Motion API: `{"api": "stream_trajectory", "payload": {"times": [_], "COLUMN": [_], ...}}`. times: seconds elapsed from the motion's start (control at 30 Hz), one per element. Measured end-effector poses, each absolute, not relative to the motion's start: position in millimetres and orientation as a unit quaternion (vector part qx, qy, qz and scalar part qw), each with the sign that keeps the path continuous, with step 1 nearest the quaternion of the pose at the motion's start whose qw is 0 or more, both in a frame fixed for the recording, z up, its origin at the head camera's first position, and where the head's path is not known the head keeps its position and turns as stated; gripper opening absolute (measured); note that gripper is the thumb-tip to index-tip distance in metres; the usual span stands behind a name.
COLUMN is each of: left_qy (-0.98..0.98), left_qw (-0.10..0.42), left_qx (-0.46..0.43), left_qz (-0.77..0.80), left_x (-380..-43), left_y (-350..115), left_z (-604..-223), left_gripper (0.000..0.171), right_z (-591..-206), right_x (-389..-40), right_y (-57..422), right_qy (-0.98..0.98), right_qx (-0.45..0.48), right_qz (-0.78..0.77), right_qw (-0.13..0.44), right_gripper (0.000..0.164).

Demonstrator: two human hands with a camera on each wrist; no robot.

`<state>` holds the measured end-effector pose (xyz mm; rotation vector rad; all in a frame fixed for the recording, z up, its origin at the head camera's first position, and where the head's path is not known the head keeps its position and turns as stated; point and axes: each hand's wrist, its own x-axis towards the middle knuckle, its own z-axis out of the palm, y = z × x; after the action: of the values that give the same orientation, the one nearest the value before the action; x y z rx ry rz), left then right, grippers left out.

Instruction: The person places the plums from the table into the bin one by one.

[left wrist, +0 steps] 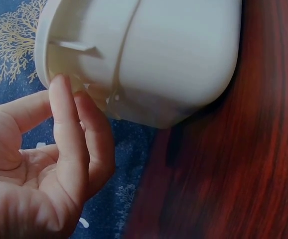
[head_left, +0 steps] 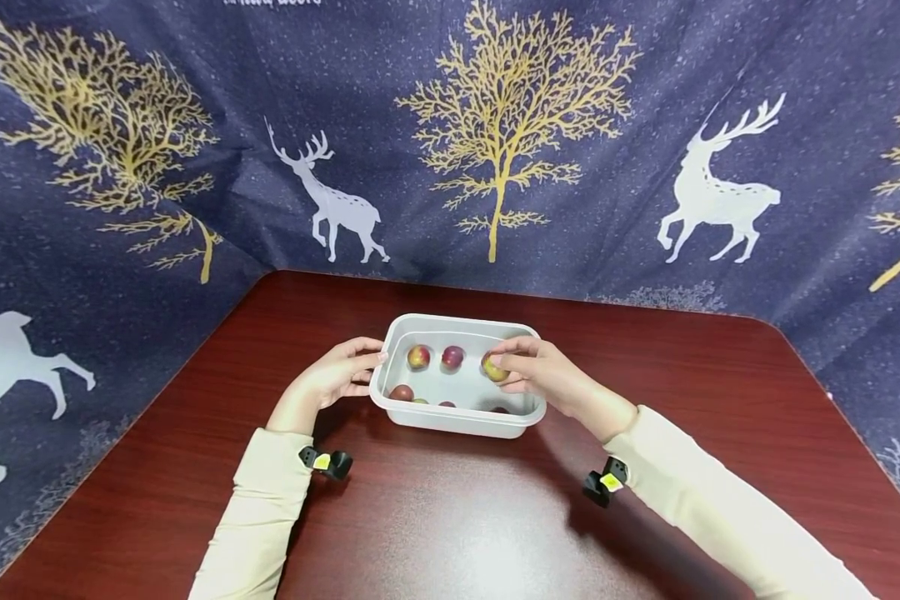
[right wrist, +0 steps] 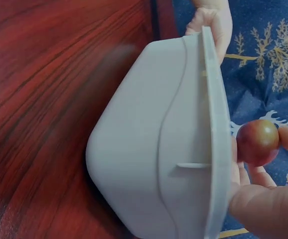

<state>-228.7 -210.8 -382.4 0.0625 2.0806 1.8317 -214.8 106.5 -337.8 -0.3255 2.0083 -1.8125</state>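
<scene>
A white plastic tub (head_left: 457, 423) stands on the table in the head view, with several plums inside. Two red-and-yellow plums, a left one (head_left: 418, 357) and a middle one (head_left: 452, 358), lie toward its far side. A darker plum (head_left: 401, 392) sits at the near left, and others are mostly hidden behind the near wall. My left hand (head_left: 337, 372) holds the tub's left end, fingertips at the rim. Over the tub's right end, my right hand (head_left: 543, 371) pinches a plum (head_left: 494, 368). The right wrist view shows this held plum (right wrist: 257, 142) above the rim, between thumb and fingers.
The dark red wooden table (head_left: 682, 400) extends around the tub. Behind it hangs a blue cloth (head_left: 570, 225) printed with gold trees and white deer. Each sleeve carries a small black wrist camera, one left (head_left: 337, 465) and one right (head_left: 597, 488).
</scene>
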Motion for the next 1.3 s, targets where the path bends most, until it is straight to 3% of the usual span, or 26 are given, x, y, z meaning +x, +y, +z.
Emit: {"api": "stream_trajectory", "payload": {"times": [0.57, 0.87, 1.3], "left_qy": [0.736, 0.731, 0.736], "left_qw": [0.185, 0.186, 0.182], "left_qx": [0.033, 0.031, 0.034], "left_qz": [0.651, 0.655, 0.651], "left_x": [-227.1, -227.3, -231.2], "left_y": [-208.2, -206.8, -206.0], "left_z": [-380.8, -380.6, -385.7], "left_gripper": [0.047, 0.048, 0.046], "right_z": [-348.5, -349.6, -349.7], "right_x": [-225.0, -225.2, -217.0], "right_y": [90.7, 89.0, 93.0], "right_qy": [0.734, 0.746, 0.714], "right_qx": [-0.086, -0.078, -0.095], "right_qz": [-0.632, -0.616, -0.666], "right_qw": [0.233, 0.241, 0.194], "right_gripper": [0.032, 0.043, 0.039]}}
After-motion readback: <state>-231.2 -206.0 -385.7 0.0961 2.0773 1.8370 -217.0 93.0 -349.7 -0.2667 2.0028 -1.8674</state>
